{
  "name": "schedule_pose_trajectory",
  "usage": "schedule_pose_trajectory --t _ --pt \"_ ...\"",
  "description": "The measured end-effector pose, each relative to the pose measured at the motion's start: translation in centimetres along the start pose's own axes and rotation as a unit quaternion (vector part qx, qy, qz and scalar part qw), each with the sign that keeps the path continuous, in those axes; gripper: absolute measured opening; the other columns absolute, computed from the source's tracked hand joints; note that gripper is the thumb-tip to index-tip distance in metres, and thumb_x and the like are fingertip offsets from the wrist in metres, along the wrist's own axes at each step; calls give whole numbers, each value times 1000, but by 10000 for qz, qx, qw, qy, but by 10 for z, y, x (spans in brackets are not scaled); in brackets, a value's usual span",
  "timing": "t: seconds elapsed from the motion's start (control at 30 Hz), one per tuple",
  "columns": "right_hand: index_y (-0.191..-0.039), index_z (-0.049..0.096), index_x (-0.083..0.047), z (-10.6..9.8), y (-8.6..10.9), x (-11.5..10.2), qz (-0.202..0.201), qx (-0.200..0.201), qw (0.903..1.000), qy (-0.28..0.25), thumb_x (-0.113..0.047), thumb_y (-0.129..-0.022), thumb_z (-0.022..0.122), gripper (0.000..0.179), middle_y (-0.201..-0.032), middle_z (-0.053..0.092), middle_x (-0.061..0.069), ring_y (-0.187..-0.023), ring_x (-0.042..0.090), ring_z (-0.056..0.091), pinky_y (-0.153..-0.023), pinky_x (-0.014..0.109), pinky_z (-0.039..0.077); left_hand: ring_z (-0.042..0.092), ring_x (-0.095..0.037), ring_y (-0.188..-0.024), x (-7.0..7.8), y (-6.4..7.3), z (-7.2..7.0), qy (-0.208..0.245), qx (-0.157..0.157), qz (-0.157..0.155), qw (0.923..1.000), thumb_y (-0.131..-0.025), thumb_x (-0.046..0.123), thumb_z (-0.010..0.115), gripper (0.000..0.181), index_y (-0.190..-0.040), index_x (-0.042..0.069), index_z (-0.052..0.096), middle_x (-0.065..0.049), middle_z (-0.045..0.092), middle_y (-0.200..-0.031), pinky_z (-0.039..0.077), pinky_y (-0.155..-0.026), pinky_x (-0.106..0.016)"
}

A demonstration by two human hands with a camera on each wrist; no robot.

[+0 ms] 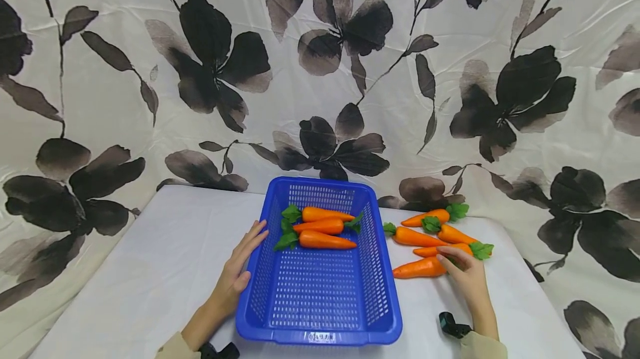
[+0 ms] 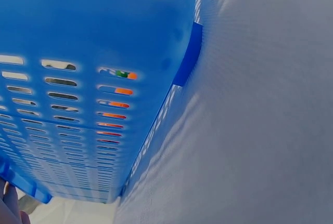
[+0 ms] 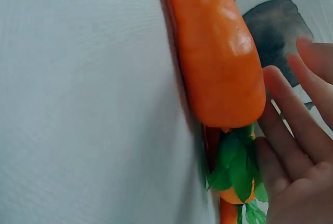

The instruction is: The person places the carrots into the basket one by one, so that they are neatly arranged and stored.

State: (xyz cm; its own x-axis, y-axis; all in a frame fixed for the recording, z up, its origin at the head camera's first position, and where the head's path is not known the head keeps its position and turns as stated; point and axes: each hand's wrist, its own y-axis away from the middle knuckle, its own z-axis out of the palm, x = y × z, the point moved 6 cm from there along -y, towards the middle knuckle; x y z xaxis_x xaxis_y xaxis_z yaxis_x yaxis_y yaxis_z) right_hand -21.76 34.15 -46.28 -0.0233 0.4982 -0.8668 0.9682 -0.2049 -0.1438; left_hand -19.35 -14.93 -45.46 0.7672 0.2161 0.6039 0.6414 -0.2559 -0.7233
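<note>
A blue plastic basket (image 1: pixel 315 292) stands at the middle of the table with several orange carrots (image 1: pixel 327 239) lying across its back half. My left hand (image 1: pixel 232 275) rests against the basket's left rim, fingers straight; the left wrist view shows the slotted side wall (image 2: pixel 78 31) close up. On the right lies a loose pile of carrots with green leaf tops. Over the near edge of that pile is my right hand (image 1: pixel 465 273), fingers extended and spread beside the thick end of the nearest carrot (image 3: pixel 221 63).
More carrots (image 1: pixel 415 237) lie close together right of the basket, some with leaves overlapping neighbours. A white cloth covers the table (image 1: pixel 165 259). Behind it hangs a floral curtain (image 1: pixel 300 98) close to the table's back edge.
</note>
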Motion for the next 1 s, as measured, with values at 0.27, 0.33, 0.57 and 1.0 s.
schedule_pose_trajectory --t 0.27,0.33,0.57,1.0 --pt "-125 66 -3 12 -3 10 32 -688 9961 553 -24 -91 73 41 -133 59 23 -134 39 39 -110 64 22 15 -41 -149 -1 3 -1 -37 21 -47 10000 -103 45 29 66 -148 -3 41 -25 29 -157 6 -120 -34" --pt "-125 67 -3 14 -3 12 53 -795 9947 651 -19 -88 76 41 -133 59 22 -136 41 38 -110 67 20 15 -43 -148 -1 3 -1 -48 13 -38 10000 -103 45 29 66 -148 -3 41 -25 29 -157 6 -120 -34" --pt "-123 67 -3 15 -2 12 132 -917 9928 759 -2 -80 79 45 -133 58 23 -132 40 41 -111 66 19 15 -44 -148 -2 3 -2 -49 16 -2 10000 -103 45 29 66 -147 -3 41 -25 29 -157 6 -120 -34" --pt "-125 66 -5 14 0 14 465 -1252 9864 958 -8 -78 82 50 -139 52 25 -135 46 33 -108 71 14 15 -45 -148 -1 1 -2 -52 10 6 10000 -103 44 29 67 -147 -4 41 -25 29 -157 6 -120 -33"
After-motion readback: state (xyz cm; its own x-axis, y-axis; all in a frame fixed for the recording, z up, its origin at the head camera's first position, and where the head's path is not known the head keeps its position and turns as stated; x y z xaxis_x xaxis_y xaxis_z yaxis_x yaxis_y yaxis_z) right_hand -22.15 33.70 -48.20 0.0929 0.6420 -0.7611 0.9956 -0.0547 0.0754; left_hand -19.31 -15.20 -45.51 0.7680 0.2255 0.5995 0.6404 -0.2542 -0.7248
